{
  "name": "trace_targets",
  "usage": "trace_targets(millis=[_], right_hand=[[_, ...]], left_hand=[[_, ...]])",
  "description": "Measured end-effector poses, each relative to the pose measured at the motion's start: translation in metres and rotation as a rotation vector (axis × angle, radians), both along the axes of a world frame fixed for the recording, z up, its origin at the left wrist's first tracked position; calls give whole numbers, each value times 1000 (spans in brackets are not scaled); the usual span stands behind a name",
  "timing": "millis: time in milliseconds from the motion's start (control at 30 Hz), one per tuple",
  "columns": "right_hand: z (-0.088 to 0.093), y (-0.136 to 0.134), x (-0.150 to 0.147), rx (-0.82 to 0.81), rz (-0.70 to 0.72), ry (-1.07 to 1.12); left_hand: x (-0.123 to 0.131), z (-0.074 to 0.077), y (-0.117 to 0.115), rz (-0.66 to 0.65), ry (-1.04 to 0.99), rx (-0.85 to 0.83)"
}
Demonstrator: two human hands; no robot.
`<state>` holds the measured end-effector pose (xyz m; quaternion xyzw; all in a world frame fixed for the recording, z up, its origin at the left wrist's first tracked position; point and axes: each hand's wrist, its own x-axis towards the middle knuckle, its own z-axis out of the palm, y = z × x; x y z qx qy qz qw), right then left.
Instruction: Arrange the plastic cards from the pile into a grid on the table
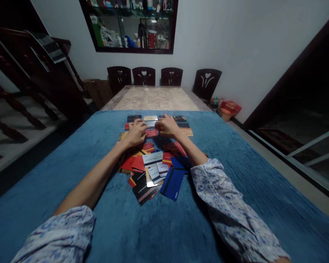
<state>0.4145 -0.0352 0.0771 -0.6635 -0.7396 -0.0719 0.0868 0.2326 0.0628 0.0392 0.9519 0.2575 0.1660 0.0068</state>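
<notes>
In the head view, the left hand [137, 132] and right hand [167, 126], fingers partly curled, rest over rows of cards [151, 125]; I cannot tell whether either grips one. A jumbled card pile [154, 173] lies nearer on the blue cloth [109, 219].

Blue cover [117, 230] of cloth: matt, napped, slightly rumpled. Cards [172, 183] of apparent plastic: smooth, glossy where lit, with flat printed faces. Tabletop [159, 98] of stone-like finish: smooth, mottled, with a faint sheen. Sleeves [227, 204] of thin printed cloth: matt and creased. Chair backs [199, 79] and balusters [13, 105] of dark wood: smooth, apparently varnished. Shelf [138, 14] of glass. Wall [222, 40] of smooth, matt finish. Box [98, 93] of dull cardboard.
</notes>
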Motion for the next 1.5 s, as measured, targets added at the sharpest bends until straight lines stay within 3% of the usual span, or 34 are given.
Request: trace_targets(millis=[300,633,933,1500], right_hand=[[4,-24,4,-25,-24,-66],[-12,-60,26,-33,-8,-99],[-25,-91,38,-52,14,-104],[-48,-129,41,44,138,-45]], left_hand=[[8,5,-16,-82,-14,11],[18,8,-38,-181,14,-15],[20,1,-60,-251,36,-11],[3,-7,-104,-380,50,47]])
